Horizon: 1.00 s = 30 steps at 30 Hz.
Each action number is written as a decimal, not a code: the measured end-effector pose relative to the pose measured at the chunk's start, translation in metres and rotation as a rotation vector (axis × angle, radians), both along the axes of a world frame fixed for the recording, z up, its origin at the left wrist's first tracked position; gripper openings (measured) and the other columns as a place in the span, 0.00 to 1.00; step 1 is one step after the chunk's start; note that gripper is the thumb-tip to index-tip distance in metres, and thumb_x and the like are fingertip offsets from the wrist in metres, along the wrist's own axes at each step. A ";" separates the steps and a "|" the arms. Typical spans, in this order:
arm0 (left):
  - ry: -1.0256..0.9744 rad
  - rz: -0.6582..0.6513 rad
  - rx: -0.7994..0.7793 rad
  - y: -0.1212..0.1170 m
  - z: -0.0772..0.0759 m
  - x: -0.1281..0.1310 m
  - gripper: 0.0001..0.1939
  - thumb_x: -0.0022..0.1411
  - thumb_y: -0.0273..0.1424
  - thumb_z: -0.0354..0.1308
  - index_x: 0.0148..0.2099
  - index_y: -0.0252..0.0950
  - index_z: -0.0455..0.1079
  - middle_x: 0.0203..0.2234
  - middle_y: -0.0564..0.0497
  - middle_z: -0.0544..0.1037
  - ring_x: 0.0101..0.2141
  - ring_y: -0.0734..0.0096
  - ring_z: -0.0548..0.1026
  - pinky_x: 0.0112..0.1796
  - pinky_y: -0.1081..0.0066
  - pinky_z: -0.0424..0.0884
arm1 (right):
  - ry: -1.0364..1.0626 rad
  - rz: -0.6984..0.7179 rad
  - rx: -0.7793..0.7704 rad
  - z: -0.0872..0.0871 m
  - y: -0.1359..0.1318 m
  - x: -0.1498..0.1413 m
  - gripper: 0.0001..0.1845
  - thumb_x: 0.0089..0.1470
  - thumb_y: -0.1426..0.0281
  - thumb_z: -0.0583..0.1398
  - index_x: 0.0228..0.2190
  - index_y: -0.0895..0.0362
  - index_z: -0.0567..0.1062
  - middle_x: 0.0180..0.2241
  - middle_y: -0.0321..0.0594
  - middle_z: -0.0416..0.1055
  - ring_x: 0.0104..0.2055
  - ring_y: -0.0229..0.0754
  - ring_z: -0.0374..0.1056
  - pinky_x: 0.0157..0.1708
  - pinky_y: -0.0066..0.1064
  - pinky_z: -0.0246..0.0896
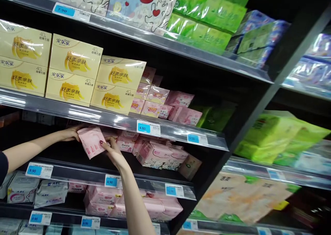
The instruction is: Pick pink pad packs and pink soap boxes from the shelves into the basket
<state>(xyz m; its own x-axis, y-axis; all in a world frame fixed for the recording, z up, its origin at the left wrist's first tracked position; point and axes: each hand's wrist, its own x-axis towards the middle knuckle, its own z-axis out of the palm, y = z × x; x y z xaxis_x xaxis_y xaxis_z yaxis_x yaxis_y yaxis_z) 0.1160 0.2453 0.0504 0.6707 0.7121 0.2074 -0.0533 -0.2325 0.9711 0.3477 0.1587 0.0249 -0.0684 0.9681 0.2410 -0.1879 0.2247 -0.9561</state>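
A pink pack of sanitary pads (91, 143) is held tilted just above the dark shelf board, in the middle of the shelf bay. My left hand (70, 134) grips its upper left edge, the fingers partly hidden behind it. On the right side, my right hand (113, 151) pinches the pack, its dark-nailed thumb on the front face. Behind and right of that hand stand more pink packs (125, 143), and beyond them white-and-pink packs (160, 155).
Yellow boxes (73, 69) stand stacked on the shelf above, whose price-tag edge (148, 127) overhangs my hands. Lower down sit grey packs (51, 192) and more pink packs (150, 207). A slanting black upright (258, 107) divides this bay from green bags (271, 135) on the right.
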 end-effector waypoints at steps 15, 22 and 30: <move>-0.054 0.143 -0.007 -0.015 0.005 0.012 0.39 0.44 0.41 0.70 0.57 0.33 0.65 0.53 0.37 0.74 0.54 0.43 0.71 0.51 0.50 0.70 | 0.257 -0.029 -0.115 0.002 0.005 -0.024 0.29 0.39 0.52 0.71 0.42 0.49 0.71 0.45 0.40 0.74 0.49 0.50 0.70 0.47 0.47 0.70; -0.035 0.297 0.118 -0.019 0.015 0.011 0.35 0.40 0.40 0.71 0.52 0.35 0.72 0.51 0.45 0.77 0.56 0.48 0.70 0.57 0.57 0.64 | -0.001 0.055 -0.059 -0.008 -0.002 0.001 0.31 0.36 0.64 0.73 0.43 0.53 0.72 0.44 0.41 0.73 0.47 0.48 0.71 0.53 0.46 0.64; -0.007 0.354 0.173 -0.014 0.008 0.020 0.27 0.45 0.44 0.68 0.47 0.35 0.74 0.42 0.45 0.81 0.48 0.52 0.75 0.49 0.60 0.70 | -0.237 0.041 -0.106 -0.017 -0.005 -0.002 0.35 0.37 0.61 0.71 0.47 0.55 0.70 0.49 0.46 0.73 0.50 0.53 0.69 0.50 0.46 0.65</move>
